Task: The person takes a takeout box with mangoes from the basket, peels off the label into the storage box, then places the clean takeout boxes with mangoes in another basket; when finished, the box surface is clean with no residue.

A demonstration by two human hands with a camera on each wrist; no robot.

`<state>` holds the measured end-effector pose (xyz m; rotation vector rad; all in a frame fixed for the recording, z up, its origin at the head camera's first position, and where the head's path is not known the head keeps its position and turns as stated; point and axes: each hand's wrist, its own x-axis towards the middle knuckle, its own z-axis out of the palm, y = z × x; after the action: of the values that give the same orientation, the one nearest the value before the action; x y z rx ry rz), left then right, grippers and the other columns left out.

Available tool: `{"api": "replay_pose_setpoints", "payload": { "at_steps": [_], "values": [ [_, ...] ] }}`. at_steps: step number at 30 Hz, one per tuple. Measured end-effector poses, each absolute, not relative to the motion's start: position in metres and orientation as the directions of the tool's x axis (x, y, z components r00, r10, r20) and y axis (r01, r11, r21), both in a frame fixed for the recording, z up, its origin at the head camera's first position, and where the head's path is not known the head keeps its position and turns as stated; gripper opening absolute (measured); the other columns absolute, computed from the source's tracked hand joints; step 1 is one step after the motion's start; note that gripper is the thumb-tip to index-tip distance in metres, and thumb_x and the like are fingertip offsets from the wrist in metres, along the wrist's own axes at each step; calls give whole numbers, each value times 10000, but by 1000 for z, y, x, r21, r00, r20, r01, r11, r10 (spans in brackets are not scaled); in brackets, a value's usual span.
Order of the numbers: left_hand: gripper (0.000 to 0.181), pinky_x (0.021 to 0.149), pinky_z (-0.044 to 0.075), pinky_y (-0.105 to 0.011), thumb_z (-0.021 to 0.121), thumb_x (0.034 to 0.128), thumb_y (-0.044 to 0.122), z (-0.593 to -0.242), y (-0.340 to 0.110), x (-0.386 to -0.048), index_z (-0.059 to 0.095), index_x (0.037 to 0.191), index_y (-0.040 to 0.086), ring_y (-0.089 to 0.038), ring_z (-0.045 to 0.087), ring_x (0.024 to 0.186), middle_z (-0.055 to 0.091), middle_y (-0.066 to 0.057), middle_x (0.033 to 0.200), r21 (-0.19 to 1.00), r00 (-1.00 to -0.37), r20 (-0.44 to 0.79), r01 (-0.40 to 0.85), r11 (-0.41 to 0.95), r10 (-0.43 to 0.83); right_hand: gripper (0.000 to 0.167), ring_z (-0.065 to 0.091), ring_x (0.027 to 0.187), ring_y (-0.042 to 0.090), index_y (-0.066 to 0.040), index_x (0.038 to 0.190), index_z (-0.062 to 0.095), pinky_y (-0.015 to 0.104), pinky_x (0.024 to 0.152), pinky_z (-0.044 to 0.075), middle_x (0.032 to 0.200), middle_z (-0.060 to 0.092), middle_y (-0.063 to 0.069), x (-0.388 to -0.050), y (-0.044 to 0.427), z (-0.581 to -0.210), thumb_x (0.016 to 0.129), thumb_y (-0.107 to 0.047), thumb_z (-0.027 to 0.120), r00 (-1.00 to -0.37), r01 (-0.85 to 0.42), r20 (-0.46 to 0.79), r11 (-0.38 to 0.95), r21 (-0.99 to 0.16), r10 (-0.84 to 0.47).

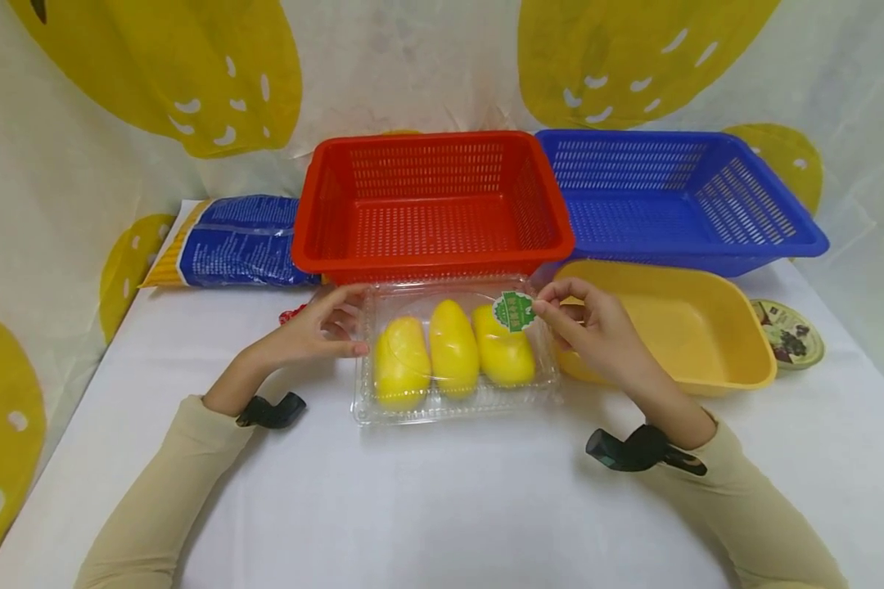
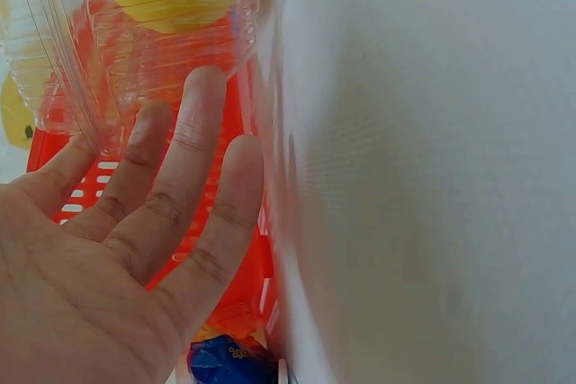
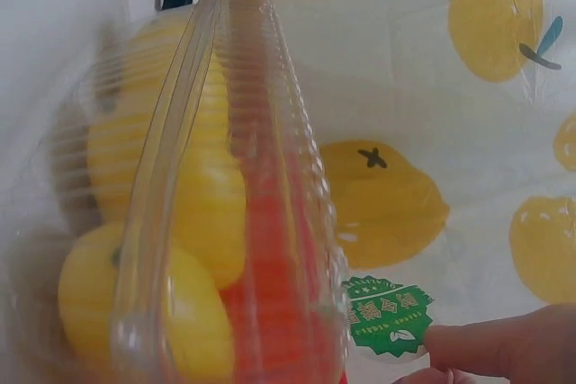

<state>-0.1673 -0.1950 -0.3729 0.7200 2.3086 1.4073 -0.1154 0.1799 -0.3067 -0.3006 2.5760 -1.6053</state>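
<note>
A clear plastic clamshell box (image 1: 457,409) sits on the white tabletop in the head view, holding three smooth yellow fruits (image 1: 454,348) that look like mangoes. At its upper right is a green sticker (image 1: 513,312) with pale print. The right hand (image 1: 593,331) pinches the sticker's right edge between thumb and finger; in the right wrist view the sticker (image 3: 389,317) shows beside the lid. Whether it still adheres to the lid I cannot tell. Beside the box's left side is the left hand (image 1: 320,327), fingers spread and gently bent, holding nothing.
Behind the box stand a red basket (image 1: 435,266) and a blue basket (image 1: 751,245). A yellow basin (image 1: 678,372) is at the right, with a round tin (image 1: 790,334) past it. A blue-and-yellow packet (image 1: 239,241) lies left. Something small and red (image 1: 291,314) is partly hidden behind the left hand.
</note>
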Motion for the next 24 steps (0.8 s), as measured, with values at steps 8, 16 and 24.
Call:
{"api": "replay_pose_setpoints", "payload": {
  "at_steps": [8,16,24],
  "values": [
    [887,916,494,-426,802,797,369,-373,-194,-168,337,1479,43,-316,543,1055,477,-207,1287,890,-806,-29,249,383,592,245,507,565,151,47,1097,530,176,478,414,840,547,69,-110,202,-313,988,-165,586,-985,-103,30,440,-892,-170],
    [878,920,490,-441,801,800,354,-374,-195,-169,337,1484,57,-317,532,1075,470,-199,1293,891,-809,-28,246,381,587,256,545,599,161,-15,1115,529,220,464,410,735,565,0,-108,225,-312,992,-233,582,-992,-75,16,482,-873,-125],
    [886,914,491,-430,798,799,378,-374,-195,-168,336,1483,54,-320,533,1077,469,-200,1294,894,-808,-16,253,370,589,173,561,601,125,-98,1065,551,199,498,452,775,579,-48,-110,252,-313,985,-245,593,-998,-32,0,510,-859,-63]
  ]
}}
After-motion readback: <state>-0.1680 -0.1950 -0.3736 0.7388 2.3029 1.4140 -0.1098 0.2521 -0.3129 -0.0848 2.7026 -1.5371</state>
